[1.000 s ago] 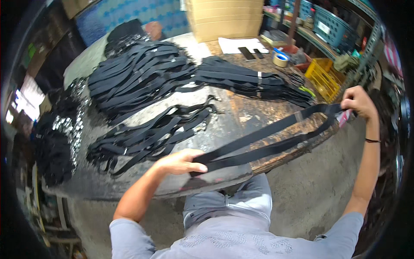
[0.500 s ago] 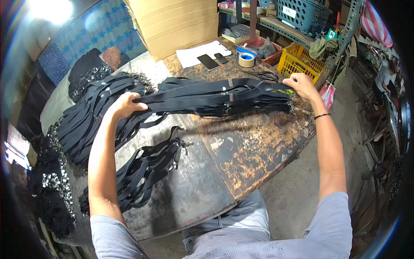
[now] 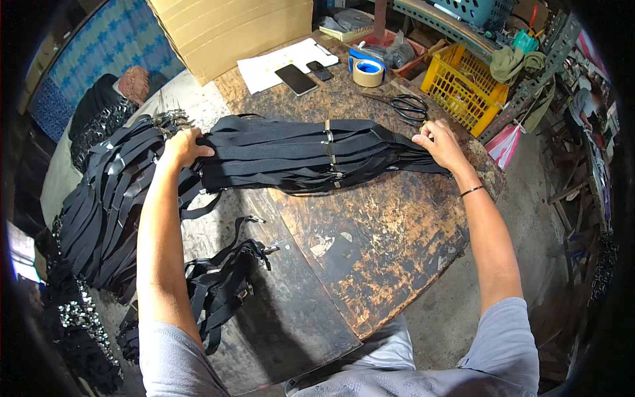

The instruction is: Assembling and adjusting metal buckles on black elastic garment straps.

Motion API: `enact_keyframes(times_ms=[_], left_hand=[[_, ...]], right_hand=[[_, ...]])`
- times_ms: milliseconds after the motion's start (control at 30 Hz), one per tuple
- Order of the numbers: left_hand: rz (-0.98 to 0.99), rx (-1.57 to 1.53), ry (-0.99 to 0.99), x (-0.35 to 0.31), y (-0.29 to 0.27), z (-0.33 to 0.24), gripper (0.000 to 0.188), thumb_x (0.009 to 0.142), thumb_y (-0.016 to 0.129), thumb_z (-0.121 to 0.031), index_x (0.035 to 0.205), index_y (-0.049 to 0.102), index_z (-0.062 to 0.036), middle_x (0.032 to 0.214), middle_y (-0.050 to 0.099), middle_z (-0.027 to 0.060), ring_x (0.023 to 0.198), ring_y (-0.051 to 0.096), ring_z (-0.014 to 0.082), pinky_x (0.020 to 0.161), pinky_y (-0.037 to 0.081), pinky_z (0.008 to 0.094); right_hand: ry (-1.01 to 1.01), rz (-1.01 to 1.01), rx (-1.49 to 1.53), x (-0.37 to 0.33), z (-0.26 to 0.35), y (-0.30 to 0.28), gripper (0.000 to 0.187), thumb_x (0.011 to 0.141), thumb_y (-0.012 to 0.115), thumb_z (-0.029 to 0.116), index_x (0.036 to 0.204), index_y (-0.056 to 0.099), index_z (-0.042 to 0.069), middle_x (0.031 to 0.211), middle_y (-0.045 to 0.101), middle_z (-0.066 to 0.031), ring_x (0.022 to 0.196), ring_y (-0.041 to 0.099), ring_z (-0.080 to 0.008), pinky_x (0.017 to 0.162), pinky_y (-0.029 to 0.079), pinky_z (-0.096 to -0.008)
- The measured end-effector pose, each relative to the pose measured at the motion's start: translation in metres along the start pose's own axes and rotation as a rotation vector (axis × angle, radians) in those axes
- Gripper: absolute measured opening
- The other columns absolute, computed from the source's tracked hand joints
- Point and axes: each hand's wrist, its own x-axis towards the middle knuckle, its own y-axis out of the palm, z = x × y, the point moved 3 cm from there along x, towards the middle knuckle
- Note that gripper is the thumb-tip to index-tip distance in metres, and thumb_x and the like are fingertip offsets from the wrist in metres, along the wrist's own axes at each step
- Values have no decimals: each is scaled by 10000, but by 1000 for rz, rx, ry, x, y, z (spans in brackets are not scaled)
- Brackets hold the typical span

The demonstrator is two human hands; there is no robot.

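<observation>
A long bundle of flat black straps with metal sliders stretches across the table between my hands. My left hand is closed on its left end, thumb lying over the straps. At the gathered right end, my right hand is closed, thumb and forefinger pinched together on the straps. Under and beside my left forearm spreads a big heap of more black straps with metal fittings. A smaller tangle of straps with clips lies closer to me.
The worn table carries scissors, a tape roll, a phone, a smaller dark device and white paper. A cardboard box stands behind; a yellow crate is beyond the right corner.
My view has shifted. The strap bundle lies flatter and more evenly spread, its metal sliders nearly in line. My right hand has come slightly inward at the gathered end; my left hand still holds the other end.
</observation>
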Motion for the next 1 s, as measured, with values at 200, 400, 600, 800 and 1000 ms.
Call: enact_keyframes(times_ms=[200, 400, 600, 800, 1000], left_hand=[[-227, -7, 154, -12, -6, 17, 889, 714, 805, -521, 1392, 481, -46, 1424, 445, 252, 1299, 465, 415, 1073, 410, 458], [-463, -165, 305, -173, -46, 15, 679, 850, 725, -479, 1360, 531, -75, 1403, 477, 197, 1283, 492, 357, 1046, 442, 416], [-518, -433, -61, -425, -7, 23, 522, 773, 807, -252, 1218, 629, -46, 1323, 541, 196, 1239, 522, 362, 1062, 412, 430], [-441, -121, -1000, -624, 94, 82, 1238, 610, 832, -619, 1565, 184, -170, 1593, 165, 245, 1458, 146, 472, 1148, 205, 592], [-332, -128, -986, -611, 118, 142, 1131, 711, 724, -670, 1571, 183, -175, 1604, 143, 256, 1482, 172, 400, 1184, 139, 555]], right_hand=[[-264, -261, -82, 5, -9, -17, 317, 985, 537, 250, 931, 662, -36, 934, 661, -193, 900, 624, -325, 819, 478, -408], [-208, -225, 224, -30, 61, -12, 236, 1014, 570, 199, 1108, 651, -2, 1077, 636, -65, 1013, 577, -144, 911, 442, -277], [-321, 120, 487, -113, 215, 90, 154, 947, 645, 149, 955, 687, 2, 892, 676, -61, 810, 614, -143, 753, 495, -291], [-689, 274, 463, -161, 344, 159, 135, 886, 678, 135, 947, 694, 17, 914, 693, -151, 842, 672, -304, 763, 530, -367], [-715, 494, 406, -212, 391, 200, 123, 860, 680, 91, 959, 685, 18, 890, 674, -172, 856, 662, -344, 758, 521, -398]])
